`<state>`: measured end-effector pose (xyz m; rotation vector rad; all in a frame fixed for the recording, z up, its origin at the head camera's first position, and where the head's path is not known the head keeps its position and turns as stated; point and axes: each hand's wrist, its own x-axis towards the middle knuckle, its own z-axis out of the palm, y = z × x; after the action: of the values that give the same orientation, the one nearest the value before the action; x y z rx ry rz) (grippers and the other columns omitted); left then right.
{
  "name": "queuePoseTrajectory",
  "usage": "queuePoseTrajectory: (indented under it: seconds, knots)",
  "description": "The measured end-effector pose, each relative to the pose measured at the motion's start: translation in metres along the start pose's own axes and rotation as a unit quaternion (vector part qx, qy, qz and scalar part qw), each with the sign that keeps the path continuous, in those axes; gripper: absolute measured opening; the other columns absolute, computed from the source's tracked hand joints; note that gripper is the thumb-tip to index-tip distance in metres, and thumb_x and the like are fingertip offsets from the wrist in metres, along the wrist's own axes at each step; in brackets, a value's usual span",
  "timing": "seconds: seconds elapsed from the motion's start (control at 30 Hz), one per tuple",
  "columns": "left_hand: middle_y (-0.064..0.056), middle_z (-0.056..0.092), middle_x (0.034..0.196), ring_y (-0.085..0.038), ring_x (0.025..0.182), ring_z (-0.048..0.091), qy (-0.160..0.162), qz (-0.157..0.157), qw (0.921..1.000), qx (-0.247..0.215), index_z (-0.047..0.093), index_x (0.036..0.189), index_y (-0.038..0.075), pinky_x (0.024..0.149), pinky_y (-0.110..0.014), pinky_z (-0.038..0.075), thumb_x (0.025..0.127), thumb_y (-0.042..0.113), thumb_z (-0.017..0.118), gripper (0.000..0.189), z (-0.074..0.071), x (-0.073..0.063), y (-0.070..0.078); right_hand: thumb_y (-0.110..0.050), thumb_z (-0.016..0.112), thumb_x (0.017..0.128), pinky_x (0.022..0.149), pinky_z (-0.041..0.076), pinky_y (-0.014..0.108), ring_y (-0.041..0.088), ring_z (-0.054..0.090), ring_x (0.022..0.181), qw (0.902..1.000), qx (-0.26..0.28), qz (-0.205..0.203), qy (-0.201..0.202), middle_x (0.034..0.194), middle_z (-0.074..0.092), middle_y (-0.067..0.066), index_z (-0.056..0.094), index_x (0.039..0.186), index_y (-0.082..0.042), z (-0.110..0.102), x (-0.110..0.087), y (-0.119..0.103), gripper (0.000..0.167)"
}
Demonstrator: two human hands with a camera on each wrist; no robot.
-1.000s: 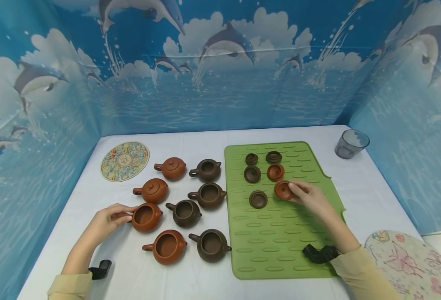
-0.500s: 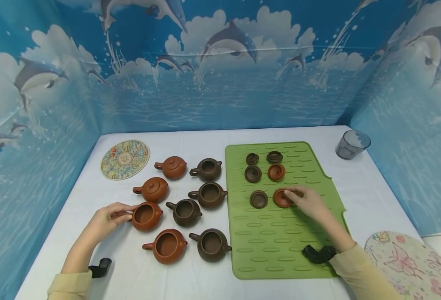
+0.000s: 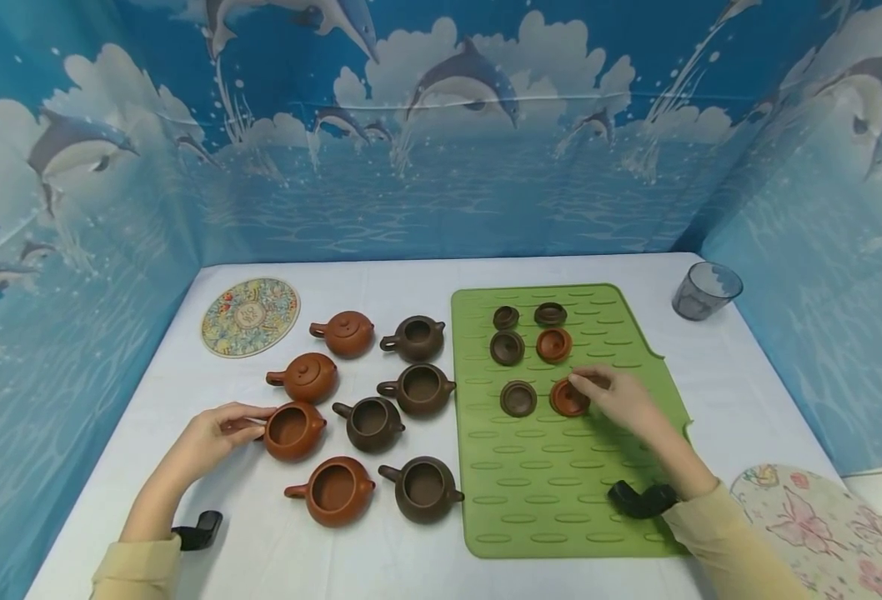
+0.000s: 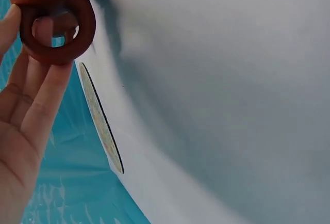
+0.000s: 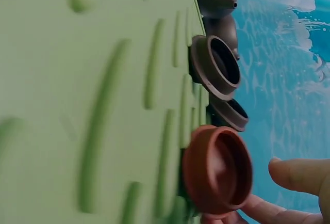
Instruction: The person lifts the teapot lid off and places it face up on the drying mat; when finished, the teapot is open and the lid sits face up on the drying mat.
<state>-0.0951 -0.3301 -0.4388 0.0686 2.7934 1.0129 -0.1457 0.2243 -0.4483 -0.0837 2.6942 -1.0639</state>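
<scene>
My left hand (image 3: 219,437) holds a reddish-brown lidless teapot (image 3: 291,431) by its handle (image 4: 77,33), thumb at one side and fingers on the other. My right hand (image 3: 621,398) is over the green mat (image 3: 531,500), beside a reddish-brown teapot lid (image 3: 567,398) lying with its hollow side up. In the right wrist view the thumb (image 5: 296,175) stands apart from this lid, while the other fingers are close behind it; whether they touch it is unclear. A second red lid (image 3: 553,345) and several dark lids (image 3: 518,399) lie on the mat.
Left of the mat stand several dark open teapots (image 3: 423,490), a red open teapot (image 3: 333,492) and two lidded red teapots (image 3: 347,333). A patterned disc (image 3: 251,317) lies back left. A glass cup (image 3: 706,292) stands back right. A floral round piece (image 3: 824,525) is front right.
The right hand has brought the red lid down toward the front of the mat, beside a dark lid; its thumb has since come away. The left hand stays on the teapot.
</scene>
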Motion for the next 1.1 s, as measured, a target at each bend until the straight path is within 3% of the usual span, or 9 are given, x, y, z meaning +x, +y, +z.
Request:
queuePoseTrajectory:
  seconds: [0.27,0.43,0.6,0.87,1.1]
  knots:
    - [-0.019,0.066,0.126,-0.039,0.115,0.063,0.019,0.015,0.9994,0.024,0.066,0.125,0.003,0.091,-0.049,0.055,0.095,0.015,0.066,0.032,-0.019,0.009,0.018,-0.040,0.050,0.103,0.097,0.046,0.061,0.046,0.054,0.122,0.9988,-0.018,-0.044,0.009,0.137,0.056,0.025,0.056,0.137,-0.004,-0.006,0.005,-0.042,0.050]
    - [-0.021,0.065,0.126,-0.040,0.116,0.062,0.037,0.037,0.9983,0.028,0.065,0.126,0.003,0.093,-0.052,0.053,0.097,0.015,0.064,0.032,-0.031,0.026,0.025,-0.034,0.055,0.102,0.095,0.050,0.055,0.039,0.060,0.118,0.9942,0.020,-0.106,0.000,0.130,0.063,0.017,0.062,0.132,-0.007,0.011,0.018,-0.079,0.041]
    - [-0.021,0.064,0.128,-0.039,0.118,0.060,0.046,0.041,0.9980,0.013,0.065,0.127,0.002,0.096,-0.051,0.051,0.097,0.012,0.062,0.032,-0.033,0.046,0.023,-0.031,0.058,0.100,0.091,0.054,0.045,0.029,0.065,0.112,0.9871,0.058,-0.146,-0.034,0.124,0.068,0.011,0.066,0.127,-0.012,0.036,0.036,-0.129,0.034]
    - [-0.022,0.061,0.132,-0.043,0.121,0.058,-0.005,0.010,0.9999,0.010,0.064,0.129,0.003,0.098,-0.057,0.049,0.097,0.015,0.063,0.034,-0.028,0.068,0.017,-0.026,0.062,0.098,0.093,0.053,0.034,0.020,0.066,0.109,0.9686,0.084,-0.216,-0.090,0.118,0.071,0.004,0.072,0.117,-0.014,0.095,0.065,-0.203,0.024]
    - [-0.023,0.060,0.133,-0.043,0.121,0.058,-0.048,0.000,0.9988,0.010,0.064,0.131,0.007,0.096,-0.056,0.051,0.095,0.020,0.067,0.039,-0.024,0.076,0.014,-0.028,0.064,0.097,0.088,0.052,0.032,0.020,0.063,0.111,0.9651,0.080,-0.215,-0.127,0.121,0.069,0.005,0.070,0.121,-0.013,0.140,0.086,-0.241,0.029]
